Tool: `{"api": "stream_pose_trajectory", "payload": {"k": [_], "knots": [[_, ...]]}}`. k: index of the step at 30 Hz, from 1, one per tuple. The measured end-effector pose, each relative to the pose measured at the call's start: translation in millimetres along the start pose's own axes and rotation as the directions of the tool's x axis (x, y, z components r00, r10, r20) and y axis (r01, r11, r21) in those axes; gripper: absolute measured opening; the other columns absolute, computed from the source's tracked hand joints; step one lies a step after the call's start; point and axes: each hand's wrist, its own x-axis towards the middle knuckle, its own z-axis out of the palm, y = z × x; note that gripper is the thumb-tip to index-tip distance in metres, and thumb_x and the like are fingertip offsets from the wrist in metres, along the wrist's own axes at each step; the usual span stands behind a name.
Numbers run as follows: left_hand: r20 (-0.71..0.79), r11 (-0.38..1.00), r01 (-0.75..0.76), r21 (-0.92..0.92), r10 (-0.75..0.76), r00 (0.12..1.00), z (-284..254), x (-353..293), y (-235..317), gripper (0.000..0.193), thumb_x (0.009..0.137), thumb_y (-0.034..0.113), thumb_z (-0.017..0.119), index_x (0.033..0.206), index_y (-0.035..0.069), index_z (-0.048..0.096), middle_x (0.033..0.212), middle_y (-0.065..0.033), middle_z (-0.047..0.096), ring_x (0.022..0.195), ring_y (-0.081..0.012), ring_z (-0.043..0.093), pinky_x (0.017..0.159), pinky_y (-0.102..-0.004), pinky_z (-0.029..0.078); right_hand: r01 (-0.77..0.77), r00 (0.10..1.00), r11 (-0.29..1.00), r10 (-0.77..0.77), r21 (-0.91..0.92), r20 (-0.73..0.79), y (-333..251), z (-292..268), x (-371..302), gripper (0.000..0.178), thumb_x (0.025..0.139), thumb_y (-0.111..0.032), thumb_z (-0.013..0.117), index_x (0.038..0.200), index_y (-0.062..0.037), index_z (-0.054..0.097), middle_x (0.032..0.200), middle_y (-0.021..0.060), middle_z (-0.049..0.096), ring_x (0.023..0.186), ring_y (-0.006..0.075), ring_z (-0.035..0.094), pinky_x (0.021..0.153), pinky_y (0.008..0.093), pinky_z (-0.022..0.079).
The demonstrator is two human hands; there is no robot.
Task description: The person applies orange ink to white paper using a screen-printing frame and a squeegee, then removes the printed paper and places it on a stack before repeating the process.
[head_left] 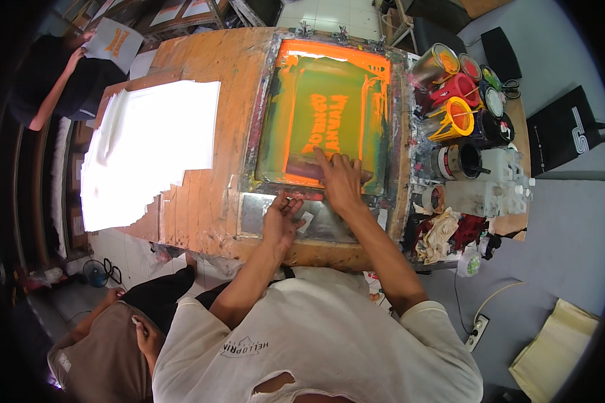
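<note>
Fingers of the R hand (343, 181) are wrapped over a squeegee (304, 168), index stretched fwd along it; squeegee lies crosswise on the near end of a green mesh (292, 114) in a dark, ink-stained frame (398, 114). L hand (282, 218) is at the frame's near edge, fingers loosely curled; can't say if they grip it.

Surface: worn wooden table (188, 208), a grey metal plate (255, 218) partly under the frame. Orange ink (336, 50) pools at the mesh's far end + streaks both sides. White paper stack (154, 141) L of frame, edges uneven. R side: open ink tins incl. a drippy yellow one (460, 117), cloudy plastic jugs (494, 195), crumpled rags (437, 235).

Room: grey floor R, white tiles elsewhere; small fan (97, 272) low L, power strip (477, 332) + pale yellow cloth (554, 352) low R. Co-worker far L holds a grey sheet (111, 43) w/ orange print; another person, brown top (104, 356), lower L.

Writing: orange block caps on the mesh, dark print on the wearer's torn pale shirt (329, 336), pale logo on a black panel (561, 134) at R; tin labels too small to read.

Hidden: R hand covers part of the squeegee + lettering; stack's top glares white, no detail; co-workers partly cut off/dark at the lens rim.
</note>
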Motion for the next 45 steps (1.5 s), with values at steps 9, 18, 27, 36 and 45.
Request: {"api": "stream_pose_trajectory", "payload": {"k": [9,18,27,36,45], "knots": [[0.05,0.999,0.01,-0.031,-0.008,0.999,-2.5,2.4,4.6,0.075,0.102,0.053,0.057,0.146,-0.004,0.035,0.142,-0.016,0.044,0.143,-0.0286,0.044,0.119,-0.0693,0.018,0.058,0.993,0.97,-0.08,-0.234,-0.085,0.0,5.8,18.6,0.063,0.086,-0.005,0.067,0.147,-0.017,0.055,0.095,0.0066,0.057,0.098,0.0254,0.059,0.11,0.0725,0.03],[0.012,0.999,0.032,0.016,-0.032,0.999,15.0,-9.2,11.9,0.039,0.102,0.054,0.056,0.102,0.015,0.057,0.124,-0.0093,0.057,0.14,-0.0276,0.049,0.119,-0.0709,0.014,0.043,0.963,0.953,-0.12,-0.3,-0.243,82.1,29.7,164.5,0.069,0.086,-0.006,0.071,0.15,-0.0224,0.052,0.098,0.0044,0.055,0.105,0.0231,0.06,0.116,0.0762,0.019],[-0.015,0.996,0.079,-0.03,-0.079,0.997,9.8,-7.9,13.6,0.028,0.1,0.046,0.066,0.098,0.019,0.059,0.112,-0.003,0.06,0.124,-0.0221,0.055,0.11,-0.0584,0.032,0.038,0.999,0.991,-0.042,-0.13,-0.033,133.0,7.0,270.4,0.076,0.083,-0.013,0.081,0.152,-0.0207,0.05,0.116,0.0097,0.064,0.117,0.0292,0.06,0.114,0.0636,0.029],[0.004,0.998,0.042,-0.052,-0.042,0.999,0.5,-5.3,9.1,0.03,0.101,0.042,0.067,0.105,0.014,0.059,0.111,-0.0053,0.063,0.117,-0.0237,0.06,0.102,-0.0494,0.044,0.028,0.935,0.953,-0.131,-0.301,-0.328,166.2,14.5,295.4,0.07,0.084,-0.002,0.072,0.148,-0.0229,0.054,0.112,0.01,0.062,0.112,0.0301,0.058,0.096,0.051,0.037],[0.103,0.996,-0.082,0.02,0.079,0.991,1.4,-7.4,12.0,0.033,0.101,0.042,0.067,0.097,0.009,0.063,0.107,-0.0086,0.068,0.107,-0.028,0.067,0.104,-0.0465,0.049,0.214,0.963,0.957,-0.24,-0.195,-0.123,103.1,5.2,228.8,0.067,0.08,0.003,0.07,0.141,-0.0209,0.057,0.105,0.0085,0.062,0.107,0.0281,0.058,0.09,0.0466,0.036]]}}
